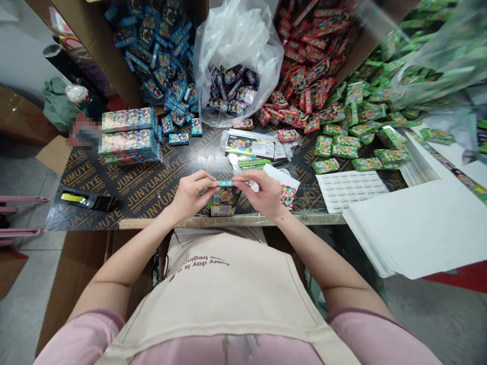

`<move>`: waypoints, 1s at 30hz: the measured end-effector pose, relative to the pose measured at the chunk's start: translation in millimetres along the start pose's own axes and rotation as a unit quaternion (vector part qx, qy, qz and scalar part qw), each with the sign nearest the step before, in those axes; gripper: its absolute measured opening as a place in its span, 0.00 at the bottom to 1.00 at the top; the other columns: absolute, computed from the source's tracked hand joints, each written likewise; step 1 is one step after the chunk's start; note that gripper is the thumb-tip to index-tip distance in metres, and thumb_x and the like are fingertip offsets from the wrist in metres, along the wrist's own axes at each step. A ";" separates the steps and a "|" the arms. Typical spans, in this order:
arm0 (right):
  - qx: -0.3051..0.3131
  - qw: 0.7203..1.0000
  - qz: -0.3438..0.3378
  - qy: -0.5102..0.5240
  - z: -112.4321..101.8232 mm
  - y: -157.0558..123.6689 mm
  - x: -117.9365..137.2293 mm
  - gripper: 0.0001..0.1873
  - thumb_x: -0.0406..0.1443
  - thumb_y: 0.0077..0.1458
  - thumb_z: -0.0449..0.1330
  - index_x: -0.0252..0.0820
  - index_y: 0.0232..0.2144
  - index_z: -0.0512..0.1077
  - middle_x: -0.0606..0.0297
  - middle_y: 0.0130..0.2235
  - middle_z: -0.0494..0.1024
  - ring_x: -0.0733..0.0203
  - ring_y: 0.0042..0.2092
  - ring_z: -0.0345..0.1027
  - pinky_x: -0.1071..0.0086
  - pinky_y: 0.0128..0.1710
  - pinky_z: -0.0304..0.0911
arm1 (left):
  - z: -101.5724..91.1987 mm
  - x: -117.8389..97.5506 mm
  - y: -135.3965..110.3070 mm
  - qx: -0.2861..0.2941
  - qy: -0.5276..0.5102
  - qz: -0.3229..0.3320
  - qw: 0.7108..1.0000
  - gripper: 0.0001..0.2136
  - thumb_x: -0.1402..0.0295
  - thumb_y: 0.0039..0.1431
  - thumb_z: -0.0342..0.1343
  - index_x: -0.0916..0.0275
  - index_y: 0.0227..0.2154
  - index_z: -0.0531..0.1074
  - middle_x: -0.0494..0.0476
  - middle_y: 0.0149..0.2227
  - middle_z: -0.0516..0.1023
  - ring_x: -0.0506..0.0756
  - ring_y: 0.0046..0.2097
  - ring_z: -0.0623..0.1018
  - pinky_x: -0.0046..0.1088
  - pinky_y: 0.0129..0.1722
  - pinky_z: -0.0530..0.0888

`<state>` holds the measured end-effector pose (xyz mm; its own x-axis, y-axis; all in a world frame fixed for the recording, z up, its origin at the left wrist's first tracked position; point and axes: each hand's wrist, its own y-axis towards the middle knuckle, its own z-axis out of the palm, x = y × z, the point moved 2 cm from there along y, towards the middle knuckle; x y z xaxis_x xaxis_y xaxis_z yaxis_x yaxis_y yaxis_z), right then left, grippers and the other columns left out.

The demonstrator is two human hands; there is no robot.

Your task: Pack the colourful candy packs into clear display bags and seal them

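Note:
Both my hands are closed on a small printed box (223, 198) that stands upright at the near edge of the table (144, 195). My left hand (192, 193) pinches its top left corner. My right hand (264, 192) pinches the top right, near a small blue packet at the box's top. A red packet (288, 195) lies just right of my right hand, on a white card.
Heaps of small packets fill the back: blue (160, 56), purple in a clear plastic bag (232, 88), red (304, 66), green (361, 121). Stacked filled boxes (129, 134) stand left. A sticker sheet (350, 188) and white sheets (422, 228) lie right. A black-yellow tool (83, 198) lies left.

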<state>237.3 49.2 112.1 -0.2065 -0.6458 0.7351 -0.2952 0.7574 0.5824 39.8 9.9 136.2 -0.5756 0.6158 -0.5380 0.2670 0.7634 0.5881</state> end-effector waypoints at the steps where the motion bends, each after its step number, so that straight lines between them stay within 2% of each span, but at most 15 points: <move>1: -0.010 0.999 -0.029 -0.021 0.7 -3.4 -0.9 0.06 0.35 0.56 0.63 0.48 0.38 0.72 0.66 0.35 0.81 0.60 0.36 0.78 0.65 0.38 0.74 | 1.0 0.9 -0.4 -0.001 0.005 0.000 1.000 0.04 0.72 0.59 0.57 0.63 0.31 0.76 0.54 0.31 0.77 0.49 0.31 0.77 0.24 0.31 0.73; 4: -0.044 0.992 -0.116 -0.029 3.9 -15.5 -3.3 0.11 0.31 0.56 0.62 0.50 0.42 0.72 0.66 0.37 0.83 0.59 0.39 0.78 0.64 0.39 0.75 | 5.6 2.3 -3.0 0.012 0.037 0.008 0.999 0.05 0.72 0.60 0.55 0.62 0.35 0.76 0.54 0.31 0.75 0.49 0.32 0.76 0.24 0.30 0.72; 6: -0.044 0.991 -0.129 -0.014 5.4 -20.4 -4.0 0.14 0.30 0.56 0.61 0.50 0.44 0.71 0.66 0.38 0.82 0.58 0.42 0.78 0.63 0.41 0.74 | 8.9 2.2 -6.3 0.018 0.060 0.019 0.998 0.07 0.72 0.61 0.54 0.60 0.40 0.76 0.54 0.33 0.75 0.49 0.33 0.75 0.24 0.31 0.71; 9: -0.034 0.999 -0.034 0.007 2.4 -15.0 -2.9 0.12 0.33 0.58 0.60 0.49 0.45 0.71 0.66 0.37 0.81 0.58 0.41 0.77 0.61 0.45 0.71 | 11.9 1.1 -10.8 0.013 0.072 0.023 0.997 0.07 0.70 0.62 0.54 0.57 0.40 0.76 0.54 0.34 0.74 0.49 0.33 0.74 0.23 0.30 0.71; 11: -0.072 0.996 0.047 0.009 -5.0 -3.4 0.6 0.09 0.37 0.58 0.61 0.48 0.43 0.71 0.66 0.36 0.79 0.59 0.40 0.75 0.61 0.46 0.69 | 12.9 -0.3 -11.6 0.006 0.069 0.014 0.997 0.07 0.70 0.62 0.54 0.58 0.39 0.77 0.54 0.33 0.74 0.49 0.32 0.73 0.23 0.30 0.70; 13: -0.120 0.989 0.087 -0.005 -14.0 11.9 7.2 0.07 0.40 0.56 0.62 0.46 0.36 0.72 0.65 0.37 0.76 0.58 0.42 0.72 0.61 0.46 0.67 | 13.5 -2.0 -10.3 -0.007 0.061 0.004 0.998 0.06 0.71 0.62 0.54 0.59 0.36 0.77 0.54 0.31 0.73 0.49 0.31 0.73 0.24 0.29 0.70; 14: -0.122 0.988 0.096 -0.011 -17.2 19.8 10.9 0.08 0.42 0.55 0.63 0.45 0.33 0.72 0.64 0.38 0.75 0.57 0.44 0.71 0.60 0.47 0.65 | 13.7 -2.6 -9.2 -0.018 0.055 -0.003 0.998 0.06 0.71 0.61 0.54 0.60 0.35 0.76 0.53 0.31 0.73 0.49 0.31 0.73 0.24 0.29 0.70; 16: -0.053 0.992 0.111 0.001 -17.9 33.9 17.1 0.12 0.44 0.53 0.64 0.43 0.27 0.71 0.62 0.40 0.75 0.57 0.46 0.69 0.60 0.49 0.63 | 14.0 -2.9 -7.0 -0.042 0.040 -0.020 0.998 0.04 0.72 0.60 0.56 0.61 0.31 0.75 0.53 0.30 0.74 0.49 0.31 0.75 0.24 0.30 0.71; 18: 0.088 0.984 0.143 0.055 -11.1 42.6 19.2 0.16 0.46 0.52 0.64 0.41 0.24 0.70 0.62 0.38 0.75 0.57 0.45 0.69 0.61 0.46 0.63 | 14.3 -2.0 -5.6 -0.065 0.023 -0.034 0.997 0.04 0.72 0.58 0.58 0.62 0.28 0.73 0.53 0.30 0.75 0.50 0.31 0.76 0.25 0.31 0.72; 20: 0.217 0.951 0.186 0.116 -1.1 45.1 17.1 0.18 0.48 0.51 0.64 0.40 0.23 0.70 0.62 0.33 0.76 0.58 0.40 0.70 0.64 0.41 0.63 | 14.5 -0.9 -5.4 -0.079 0.008 -0.044 0.996 0.05 0.72 0.56 0.60 0.62 0.26 0.72 0.53 0.29 0.76 0.50 0.32 0.77 0.25 0.31 0.73; 21: 0.255 0.935 0.205 0.139 3.5 45.2 14.9 0.19 0.49 0.51 0.64 0.40 0.23 0.69 0.63 0.31 0.75 0.59 0.38 0.70 0.65 0.38 0.63 | 14.6 -0.5 -5.7 -0.082 0.004 -0.046 0.996 0.05 0.72 0.55 0.61 0.62 0.25 0.71 0.53 0.29 0.76 0.50 0.32 0.77 0.25 0.31 0.73; 24: 0.288 0.912 0.238 0.171 13.1 45.4 6.5 0.19 0.49 0.49 0.64 0.39 0.23 0.68 0.66 0.27 0.73 0.63 0.32 0.67 0.68 0.34 0.61 | 14.6 -0.8 -7.1 -0.082 0.000 -0.052 0.995 0.05 0.73 0.54 0.61 0.63 0.26 0.71 0.53 0.30 0.76 0.50 0.32 0.77 0.25 0.32 0.73; 30: 0.292 0.908 0.242 0.179 19.0 47.7 0.8 0.19 0.48 0.48 0.65 0.39 0.23 0.68 0.68 0.25 0.72 0.67 0.28 0.63 0.70 0.29 0.59 | 13.1 -6.0 -6.9 -0.089 0.006 -0.046 0.995 0.04 0.76 0.53 0.59 0.62 0.26 0.71 0.53 0.30 0.75 0.50 0.33 0.76 0.26 0.33 0.73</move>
<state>205.3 83.0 133.9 -0.1587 -0.0998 0.9823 -0.7159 0.6967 -0.0449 51.5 3.5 127.5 -0.6013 0.5410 -0.5880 0.0725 0.7698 0.6342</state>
